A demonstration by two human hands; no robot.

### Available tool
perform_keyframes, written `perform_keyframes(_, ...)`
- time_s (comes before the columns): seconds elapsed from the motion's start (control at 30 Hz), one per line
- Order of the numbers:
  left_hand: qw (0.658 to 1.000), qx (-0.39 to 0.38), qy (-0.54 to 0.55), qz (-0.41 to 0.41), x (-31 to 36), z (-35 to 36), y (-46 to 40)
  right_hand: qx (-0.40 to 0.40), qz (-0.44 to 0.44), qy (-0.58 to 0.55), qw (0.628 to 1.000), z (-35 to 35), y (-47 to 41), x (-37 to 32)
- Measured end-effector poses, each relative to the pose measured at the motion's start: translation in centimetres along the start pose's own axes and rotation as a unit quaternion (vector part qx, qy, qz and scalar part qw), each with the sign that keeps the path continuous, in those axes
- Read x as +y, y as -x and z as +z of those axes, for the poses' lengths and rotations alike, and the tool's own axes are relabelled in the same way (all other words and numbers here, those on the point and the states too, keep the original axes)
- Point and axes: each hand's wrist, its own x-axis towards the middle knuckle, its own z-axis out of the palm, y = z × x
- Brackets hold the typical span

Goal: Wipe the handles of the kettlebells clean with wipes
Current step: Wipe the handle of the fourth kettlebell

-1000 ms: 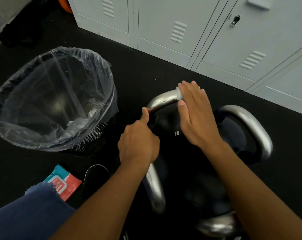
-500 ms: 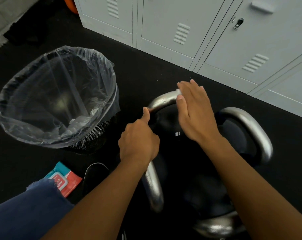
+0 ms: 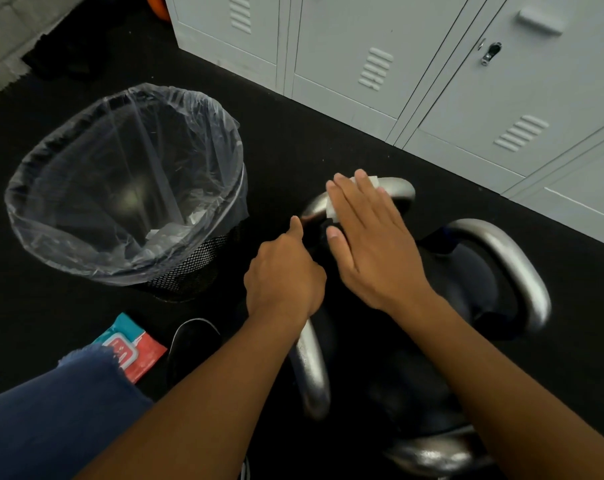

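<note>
Wipe point(image 3: 331, 206), white and folded, is pressed flat against the silver handle point(image 3: 399, 190) of the middle kettlebell point(image 3: 328, 268) by the right hand point(image 3: 371, 244), whose fingers are laid straight over it with the thumb spread toward the left. The left hand point(image 3: 285, 277) is curled into a loose fist just left of that kettlebell, its thumb stretched up to touch the near end of the same handle; whether anything is gripped inside the fist cannot be told. A 2nd kettlebell point(image 3: 466, 271) is stood just right of the middle kettlebell, its silver handle arched outward, and more silver handles are seen nearer the person, below the middle kettlebell. A mesh waste bin point(image 3: 189, 275) lined with a clear plastic bag point(image 3: 86, 174) is placed left of the middle kettlebell, with crumpled white wipes lying at its bottom. A red and teal wipes pack point(image 3: 134, 344) is laid on the black floor point(image 3: 293, 133) to the lower left of the kettlebell, beside a dark shoe point(image 3: 193, 344) and a blue denim knee point(image 3: 58, 410). Grey lockers point(image 3: 432, 64) are lined up beyond the kettlebell.
</note>
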Motion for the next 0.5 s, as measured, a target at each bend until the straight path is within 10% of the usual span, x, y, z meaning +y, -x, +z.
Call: perform_keyframes(0.5, 1.0, -0.004, -0.01, 0.003, -0.1, 0.0, -0.1, 0.046, -0.014, 0.022, 0.999, 0.7, -0.1, -0.7)
